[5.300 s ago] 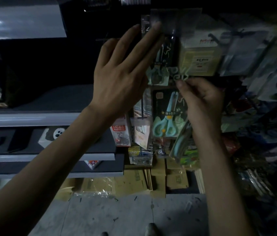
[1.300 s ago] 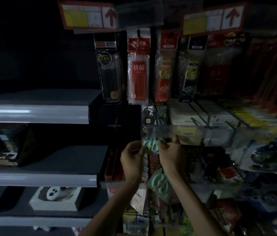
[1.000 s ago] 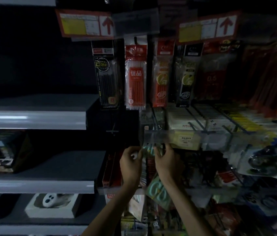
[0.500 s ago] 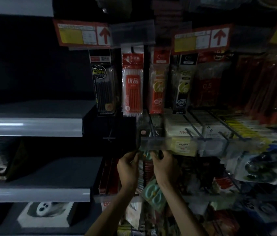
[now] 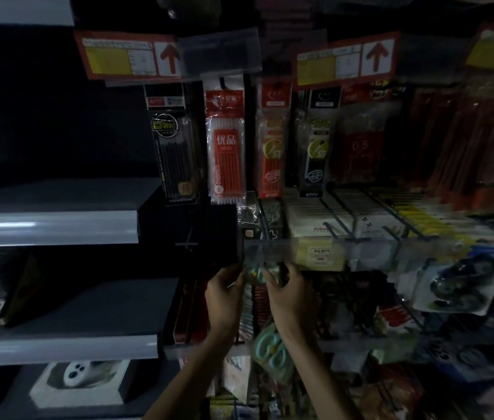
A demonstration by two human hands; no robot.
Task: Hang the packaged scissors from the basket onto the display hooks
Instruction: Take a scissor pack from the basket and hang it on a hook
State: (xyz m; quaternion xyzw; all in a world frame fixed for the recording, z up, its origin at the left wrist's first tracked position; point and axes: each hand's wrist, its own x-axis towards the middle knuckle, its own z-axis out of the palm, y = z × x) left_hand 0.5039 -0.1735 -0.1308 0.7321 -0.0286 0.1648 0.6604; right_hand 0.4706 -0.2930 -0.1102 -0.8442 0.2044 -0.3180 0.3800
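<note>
**Scissors packet held up at a crowded peg row**

In a dim shop aisle, a person's left hand (image 5: 223, 294) and right hand (image 5: 291, 294) held the packaged scissors (image 5: 255, 272) between them. Each hand pinched one side of the packet with curled fingers and thumb. The packet's top edge sat right against the lower edge of a clear label strip (image 5: 270, 250), which ran along the front ends of the display hooks (image 5: 339, 228). Blur and low light hid whether the packet had caught on a hook.

A second scissors packet (image 5: 273, 350), with teal handles, lay tilted just under the right wrist; what held it could not be told.

Stock crowded the space above and to the right. A black refill pack (image 5: 173, 147) and a red refill pack (image 5: 226, 147) hung directly over the strip, under an arrow sign (image 5: 130, 56). White and yellow boxes filled the hooks to the right, and a blister pack (image 5: 459, 284) hung near the far edge.

To the left, a dark open gap lay beside the left hand. It was bounded by the end of a grey shelf (image 5: 51, 225) above and a lower grey shelf (image 5: 57, 344) below. A white boxed item (image 5: 80, 381) sat beneath that, well apart from both hands.
</note>
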